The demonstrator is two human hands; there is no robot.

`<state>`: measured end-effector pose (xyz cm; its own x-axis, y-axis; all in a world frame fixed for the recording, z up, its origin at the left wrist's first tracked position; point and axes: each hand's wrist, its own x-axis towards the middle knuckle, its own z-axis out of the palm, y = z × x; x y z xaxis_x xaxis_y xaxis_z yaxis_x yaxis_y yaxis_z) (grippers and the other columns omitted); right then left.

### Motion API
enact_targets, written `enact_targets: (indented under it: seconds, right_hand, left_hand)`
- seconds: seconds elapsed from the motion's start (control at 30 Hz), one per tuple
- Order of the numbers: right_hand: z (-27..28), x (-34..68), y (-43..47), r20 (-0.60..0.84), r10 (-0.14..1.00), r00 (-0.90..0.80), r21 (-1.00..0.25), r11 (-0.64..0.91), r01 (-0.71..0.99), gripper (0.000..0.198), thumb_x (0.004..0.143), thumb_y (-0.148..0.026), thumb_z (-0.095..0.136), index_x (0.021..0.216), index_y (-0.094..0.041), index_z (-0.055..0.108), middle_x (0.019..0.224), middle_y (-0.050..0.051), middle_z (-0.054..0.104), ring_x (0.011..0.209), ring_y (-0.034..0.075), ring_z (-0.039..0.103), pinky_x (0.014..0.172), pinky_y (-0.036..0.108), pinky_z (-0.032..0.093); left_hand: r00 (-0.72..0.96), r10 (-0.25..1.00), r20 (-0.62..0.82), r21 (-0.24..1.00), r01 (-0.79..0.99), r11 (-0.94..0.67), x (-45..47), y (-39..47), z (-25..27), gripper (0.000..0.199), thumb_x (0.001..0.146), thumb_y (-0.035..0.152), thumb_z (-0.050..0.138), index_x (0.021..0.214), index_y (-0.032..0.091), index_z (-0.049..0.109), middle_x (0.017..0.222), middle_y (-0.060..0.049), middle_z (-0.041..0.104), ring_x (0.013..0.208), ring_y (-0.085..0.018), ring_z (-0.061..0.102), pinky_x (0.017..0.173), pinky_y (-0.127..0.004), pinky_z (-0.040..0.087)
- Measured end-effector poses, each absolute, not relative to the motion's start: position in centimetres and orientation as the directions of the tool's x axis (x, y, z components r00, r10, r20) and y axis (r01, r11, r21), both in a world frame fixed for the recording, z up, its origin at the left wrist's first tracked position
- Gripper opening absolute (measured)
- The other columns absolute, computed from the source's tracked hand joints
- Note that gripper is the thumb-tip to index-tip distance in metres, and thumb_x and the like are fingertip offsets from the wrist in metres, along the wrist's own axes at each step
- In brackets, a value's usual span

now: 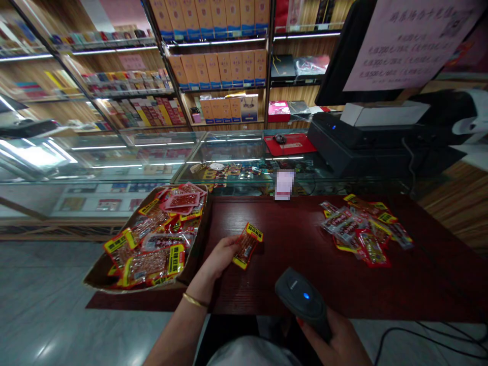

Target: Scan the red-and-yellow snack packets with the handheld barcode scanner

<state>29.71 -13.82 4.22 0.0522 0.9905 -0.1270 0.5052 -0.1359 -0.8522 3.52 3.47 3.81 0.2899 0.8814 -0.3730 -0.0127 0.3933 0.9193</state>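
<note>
Pinched in my left hand (pixel 222 254) is a snack packet (pixel 248 246) with red and yellow edges, held just over the dark wooden counter. My right hand (pixel 331 338) is wrapped round the handle of a black barcode scanner (pixel 301 296), whose small blue light is lit; its head faces away from me, near the packet. To the left of my left hand stands an open cardboard box (pixel 196 239) heaped with similar packets. On the right part of the counter lies a loose pile of mixed snack packets (pixel 360 229), some yellow and red, some silvery.
Behind the wooden counter (pixel 282 254) runs a glass display case (pixel 229 147). A mouse (pixel 279 139) rests on a red mat (pixel 297 146). At the right, a monitor (pixel 339 61) with a paper sign stands above black equipment (pixel 351 147). Cables (pixel 412 330) trail at lower right.
</note>
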Motion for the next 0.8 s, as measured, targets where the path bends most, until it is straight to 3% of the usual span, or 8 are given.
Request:
enact_targets:
  seconds: [0.13,0.27,0.6,0.67,0.8]
  right_hand:
    - [4.1,29.6,-14.0,-0.086,0.991,0.099,-0.866,-0.123,0.485,0.037,0.082,-0.043,0.064,0.108,-0.021,0.080,0.105,0.010,0.083,0.100,0.030,0.078,0.089,0.035,0.060]
    - [4.2,30.1,-14.0,-0.089,0.995,0.038,-0.858,-0.096,0.504,0.035,0.085,-0.045,0.064,0.104,-0.021,0.080,0.101,0.011,0.084,0.094,0.030,0.079,0.087,0.035,0.061]
    - [4.7,30.6,-14.2,-0.137,0.987,0.085,-0.863,-0.160,0.479,0.038,0.088,-0.044,0.063,0.113,-0.020,0.077,0.110,0.011,0.082,0.102,0.029,0.077,0.091,0.034,0.059]
    - [4.4,31.5,-14.9,-0.119,0.981,0.156,-0.856,-0.181,0.484,0.040,0.088,-0.050,0.062,0.108,-0.019,0.078,0.100,0.011,0.083,0.094,0.029,0.079,0.085,0.032,0.060]
    - [4.2,33.4,-16.6,-0.084,0.948,0.307,-0.815,-0.243,0.527,0.044,0.087,-0.061,0.060,0.074,-0.022,0.074,0.061,0.007,0.075,0.063,0.026,0.075,0.062,0.028,0.059]
  left_hand:
    - [0.289,0.880,-0.376,0.917,-0.021,0.398,3.4,3.6,3.7,0.033,0.069,0.023,0.071,0.099,0.014,0.081,0.083,-0.007,0.080,0.070,-0.020,0.070,0.070,-0.029,0.050]
    - [0.295,0.882,-0.366,0.923,-0.006,0.385,3.4,3.4,3.6,0.030,0.069,0.020,0.070,0.095,0.010,0.081,0.079,-0.008,0.079,0.067,-0.019,0.068,0.066,-0.028,0.048]
    - [0.359,0.866,-0.348,0.931,0.024,0.364,6.6,3.7,3.2,0.044,0.076,0.030,0.069,0.117,0.016,0.075,0.098,-0.008,0.081,0.081,-0.020,0.073,0.074,-0.027,0.053]
    - [0.407,0.848,-0.338,0.937,0.061,0.344,9.7,3.9,2.4,0.045,0.077,0.027,0.066,0.121,0.017,0.073,0.099,-0.007,0.081,0.078,-0.019,0.072,0.072,-0.028,0.054]
    - [0.577,0.760,-0.300,0.954,0.157,0.257,18.5,4.0,1.4,0.037,0.075,0.022,0.070,0.110,0.013,0.077,0.092,-0.006,0.080,0.077,-0.019,0.072,0.075,-0.030,0.057]
